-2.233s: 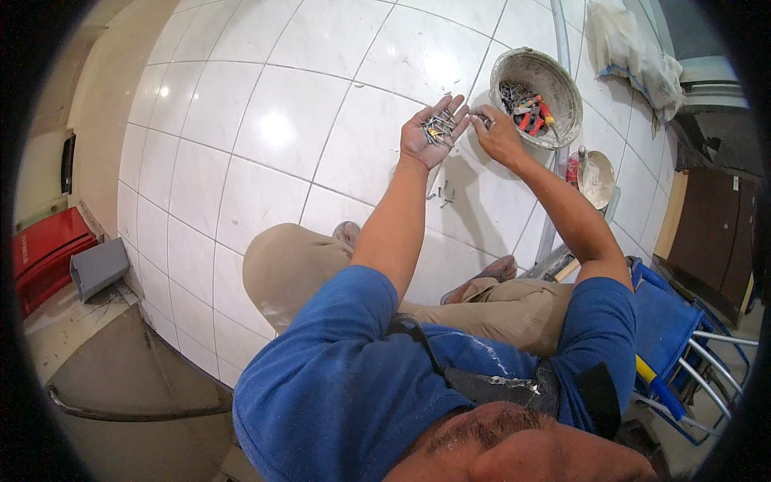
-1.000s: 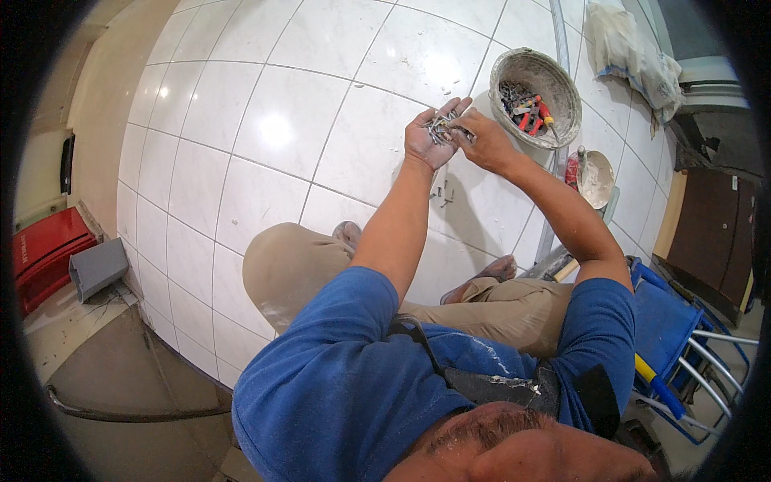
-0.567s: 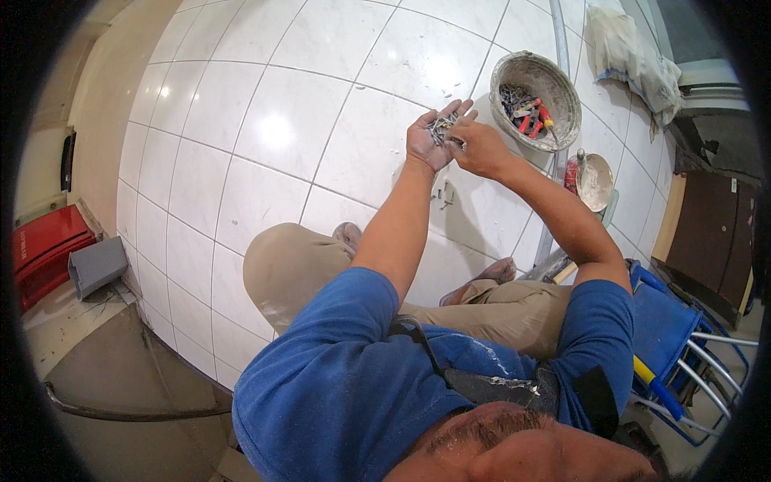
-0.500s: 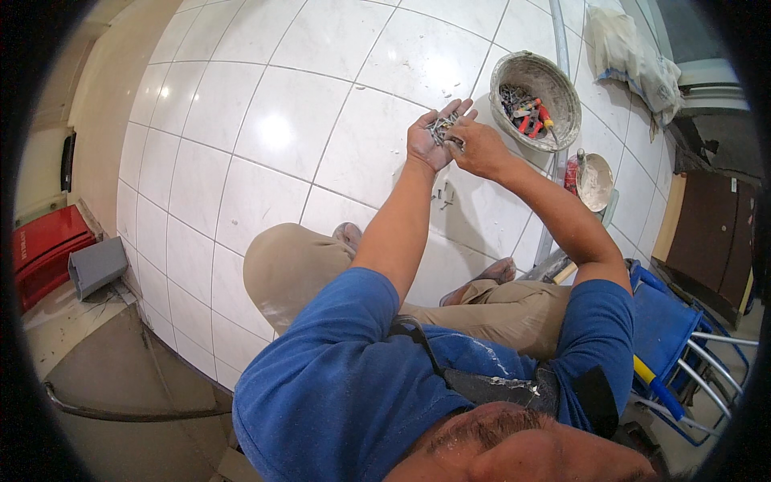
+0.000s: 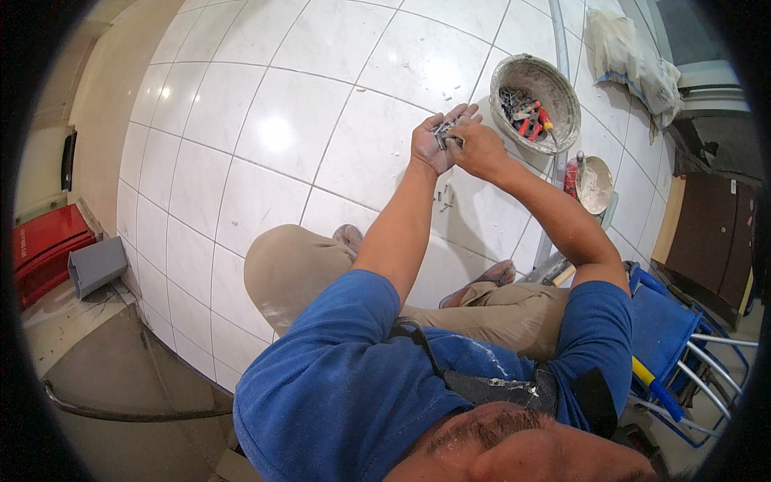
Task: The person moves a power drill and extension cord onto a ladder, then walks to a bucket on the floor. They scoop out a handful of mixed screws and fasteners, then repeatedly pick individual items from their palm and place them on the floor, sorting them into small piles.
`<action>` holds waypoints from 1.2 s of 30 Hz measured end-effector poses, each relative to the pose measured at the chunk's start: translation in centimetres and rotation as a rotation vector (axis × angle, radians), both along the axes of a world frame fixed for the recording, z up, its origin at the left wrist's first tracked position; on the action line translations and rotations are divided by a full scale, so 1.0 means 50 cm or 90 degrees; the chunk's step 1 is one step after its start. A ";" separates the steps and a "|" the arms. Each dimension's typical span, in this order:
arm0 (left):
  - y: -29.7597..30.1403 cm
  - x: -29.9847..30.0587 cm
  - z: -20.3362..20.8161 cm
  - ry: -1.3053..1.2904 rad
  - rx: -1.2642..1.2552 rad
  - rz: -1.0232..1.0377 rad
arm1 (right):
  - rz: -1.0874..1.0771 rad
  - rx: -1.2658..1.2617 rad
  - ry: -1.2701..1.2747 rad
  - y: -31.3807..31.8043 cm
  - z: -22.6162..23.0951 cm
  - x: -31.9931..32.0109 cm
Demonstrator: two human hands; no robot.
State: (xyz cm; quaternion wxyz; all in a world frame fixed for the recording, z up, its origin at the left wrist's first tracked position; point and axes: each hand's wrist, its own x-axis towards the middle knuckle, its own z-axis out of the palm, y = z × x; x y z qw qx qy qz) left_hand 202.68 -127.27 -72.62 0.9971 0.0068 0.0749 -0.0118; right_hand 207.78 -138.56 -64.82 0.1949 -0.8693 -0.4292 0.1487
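My left hand (image 5: 428,150) is turned palm up and cupped round a small heap of grey screws (image 5: 441,132). My right hand (image 5: 482,151) reaches over that palm, thumb and fingers pinched together at the heap. What exactly sits between those fingertips is too small to make out. A few more screws (image 5: 445,198) lie on the tiles below my hands. Just right of them stands a plaster-smeared bucket (image 5: 562,88), holding more small metal pieces and red-handled tools (image 5: 530,120).
A small bowl of pale powder or plaster (image 5: 595,183) and a long metal bar (image 5: 563,48) lie at the right. Blue folding ladder or chair (image 5: 666,321) stands nearer right. A plastic-wrapped bundle (image 5: 634,60) lies far right; a red case (image 5: 48,249) and grey box (image 5: 98,267) are left.
My left hand has shifted very slightly to the right, and the screws in its palm have been stirred into a different arrangement. My right hand stays pinched over them.
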 end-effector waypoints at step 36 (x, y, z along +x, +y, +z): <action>0.005 0.001 0.011 -0.023 -0.007 0.006 | 0.132 0.026 -0.045 -0.020 0.004 0.022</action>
